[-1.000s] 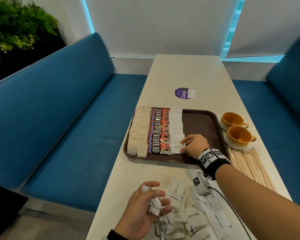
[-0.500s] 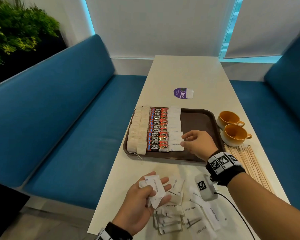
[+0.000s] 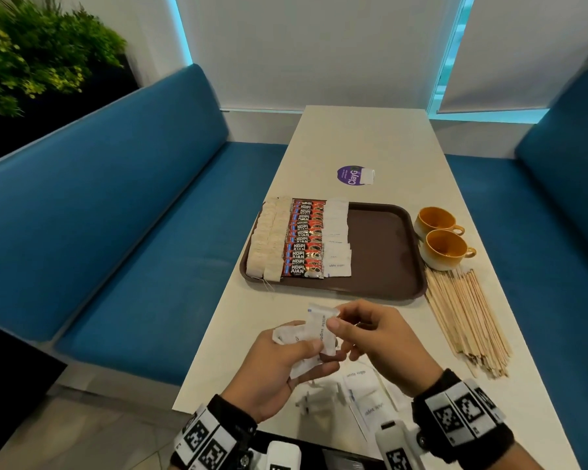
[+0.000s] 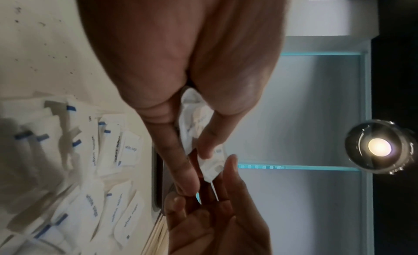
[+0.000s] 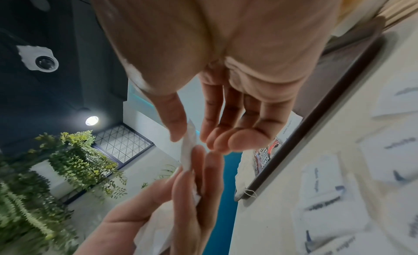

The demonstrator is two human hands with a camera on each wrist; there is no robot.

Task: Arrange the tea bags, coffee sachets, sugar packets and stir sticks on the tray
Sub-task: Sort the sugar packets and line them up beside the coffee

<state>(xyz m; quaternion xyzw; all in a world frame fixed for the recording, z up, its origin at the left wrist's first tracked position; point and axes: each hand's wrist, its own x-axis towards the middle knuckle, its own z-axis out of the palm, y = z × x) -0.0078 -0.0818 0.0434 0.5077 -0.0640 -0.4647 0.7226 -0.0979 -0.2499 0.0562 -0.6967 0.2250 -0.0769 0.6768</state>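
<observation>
Head view: left hand (image 3: 279, 364) clutches a bunch of white paper sugar packets (image 3: 294, 337); right hand (image 3: 377, 337) pinches the topmost upright packet (image 3: 323, 325), long axis pointing away from its fingers toward the brown plastic tray (image 3: 384, 252) beyond.
Left wrist view: packets (image 4: 199, 126) lie between thumb and fingers.
Right wrist view: the packet (image 5: 189, 148) stands edge-on between thumb and forefinger.

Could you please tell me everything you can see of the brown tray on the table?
The brown tray is a dark, plastic-looking rectangle with rounded corners and a low raised rim, lying flat on the pale table. Its left half carries neat columns of tea bags, coffee sachets and sugar packets; its right half is bare. Neither hand touches it.
</observation>
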